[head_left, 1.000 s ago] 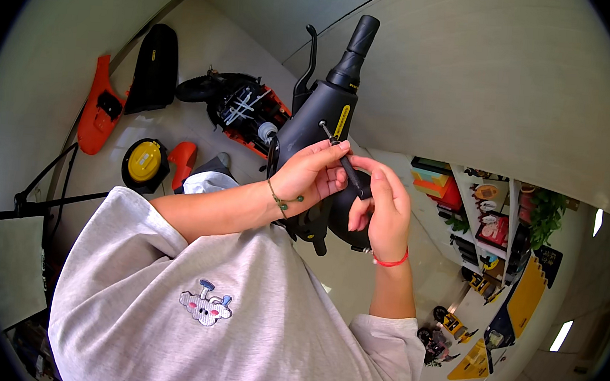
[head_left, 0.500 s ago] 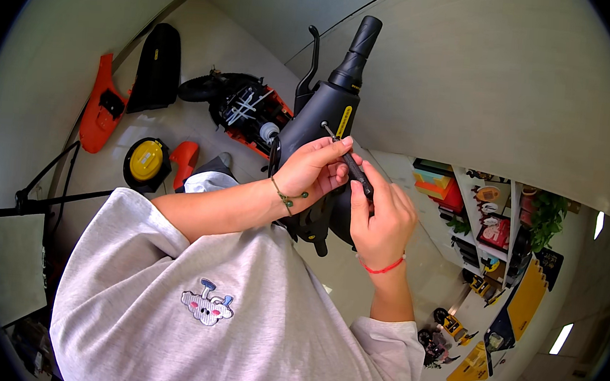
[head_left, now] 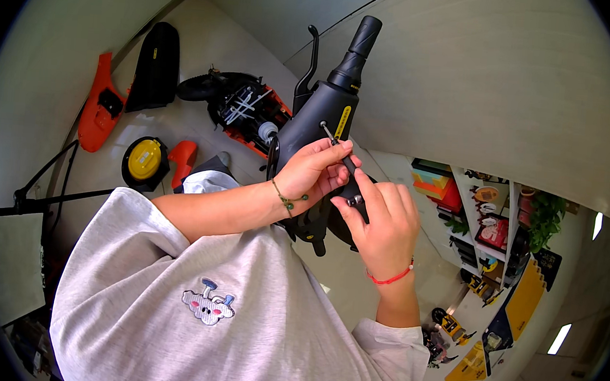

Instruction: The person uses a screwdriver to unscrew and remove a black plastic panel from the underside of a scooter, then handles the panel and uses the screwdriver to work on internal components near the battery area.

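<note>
The left hand [head_left: 312, 171] was pinched narrow, thumb laid over curled fingers, holding the dark screwdriver [head_left: 350, 165] toward its front end. Its wrist, circled by a green beaded bracelet [head_left: 289, 205], sat at the end of a forearm running across from the left and slightly upward. The right hand [head_left: 392, 215] was half curled near the rear of the tool, back of the hand up, index finger bent down toward the handle and thumb pointing left, a gap between them; whether it gripped or only touched, I cannot tell. A red bracelet [head_left: 391, 277] ringed that wrist, and the forearm rose from the lower right.

The screwdriver slanted between both hands, its tip up and to the left, at a small round recess in the dark handlebar housing [head_left: 326, 100]. Above the housing stood a ribbed black grip [head_left: 363, 41], with a brake lever [head_left: 307, 69] to its left. Farther out, a partly stripped scooter body [head_left: 243, 107] and an orange panel [head_left: 98, 120] lay on the floor at left; a white shelf [head_left: 462, 196] stood at right.
</note>
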A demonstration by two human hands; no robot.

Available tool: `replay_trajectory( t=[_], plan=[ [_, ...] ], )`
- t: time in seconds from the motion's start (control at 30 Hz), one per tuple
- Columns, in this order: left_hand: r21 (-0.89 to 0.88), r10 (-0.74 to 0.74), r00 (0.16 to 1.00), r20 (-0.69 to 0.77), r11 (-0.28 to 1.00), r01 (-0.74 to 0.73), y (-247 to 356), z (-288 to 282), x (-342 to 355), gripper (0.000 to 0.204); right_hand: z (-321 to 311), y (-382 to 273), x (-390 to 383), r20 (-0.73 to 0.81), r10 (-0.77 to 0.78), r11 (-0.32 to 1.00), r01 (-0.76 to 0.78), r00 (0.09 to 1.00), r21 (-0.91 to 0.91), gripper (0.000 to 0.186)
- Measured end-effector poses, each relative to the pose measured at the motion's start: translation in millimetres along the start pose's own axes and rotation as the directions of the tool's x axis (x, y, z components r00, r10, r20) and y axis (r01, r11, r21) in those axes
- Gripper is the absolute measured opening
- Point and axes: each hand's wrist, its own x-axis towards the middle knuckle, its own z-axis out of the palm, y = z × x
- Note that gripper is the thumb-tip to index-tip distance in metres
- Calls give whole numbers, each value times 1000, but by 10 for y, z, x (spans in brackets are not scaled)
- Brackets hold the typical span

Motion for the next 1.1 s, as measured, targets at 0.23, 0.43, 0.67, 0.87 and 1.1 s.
replay_trajectory(
  t=[0.23,0.43,0.67,0.87,1.1],
  plan=[
    [-26,-62,995,74,998,64,17,54,-66,14,222,216,25,568,416,-453,-380,710,807,36],
    [12,-57,995,76,998,56,-15,-97,-40,16,193,111,-169,6,359,802,-312,933,510,32],
    [-60,-82,994,71,994,86,-17,-76,-60,15,116,-118,12,352,472,414,-556,808,721,31],
    [-17,-91,986,142,995,95,-34,-109,-13,15,266,-223,-162,251,482,320,-435,840,842,36],
    [-4,-58,997,48,998,59,5,19,-54,15,155,28,-109,-49,132,978,-122,990,170,37]
  ],
)
